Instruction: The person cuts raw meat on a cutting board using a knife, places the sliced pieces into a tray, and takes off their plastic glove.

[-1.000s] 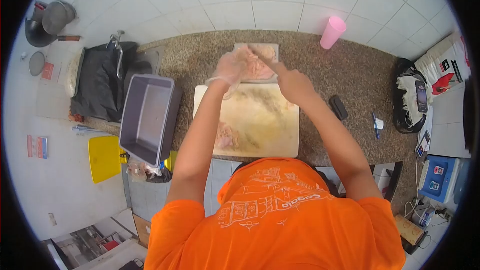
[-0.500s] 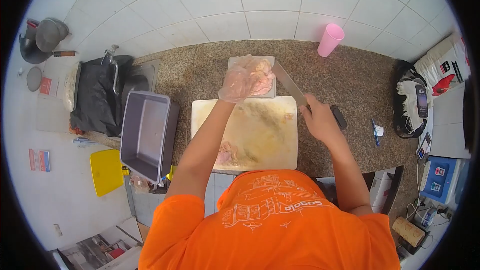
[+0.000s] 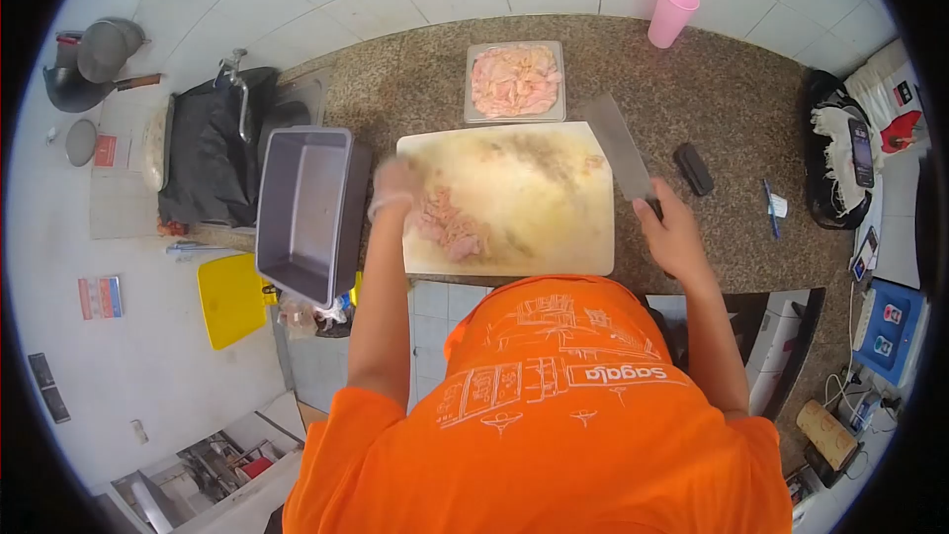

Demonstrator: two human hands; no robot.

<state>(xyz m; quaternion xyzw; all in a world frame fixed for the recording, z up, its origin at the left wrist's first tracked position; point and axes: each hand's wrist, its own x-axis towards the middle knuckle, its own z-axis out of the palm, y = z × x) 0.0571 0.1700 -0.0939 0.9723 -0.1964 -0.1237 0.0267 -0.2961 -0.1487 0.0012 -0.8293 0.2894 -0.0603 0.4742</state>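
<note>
A cutting board [image 3: 534, 198] lies in front of me, with pieces of raw meat [image 3: 451, 227] at its lower left. My left hand [image 3: 393, 184], in a clear plastic glove, is at the board's left edge beside that meat; motion smears its fingers. At the right, my right hand [image 3: 672, 229] grips the handle of a wide-bladed knife [image 3: 619, 143], its blade pointing up and left over the board's right edge. Behind the board stands a clear tray [image 3: 474, 117] full of raw meat [image 3: 516, 79].
A grey bin [image 3: 306, 208] stands left of the board, near a sink covered by black plastic [image 3: 213, 153]. A pink cup [image 3: 673, 15] is at the back right. Right of the knife lie a black object [image 3: 693, 169] and a blue pen [image 3: 770, 209].
My left hand has left the meat tray and moved down to the board's left edge. The knife has moved from the tray to the board's right side, still in my right hand.
</note>
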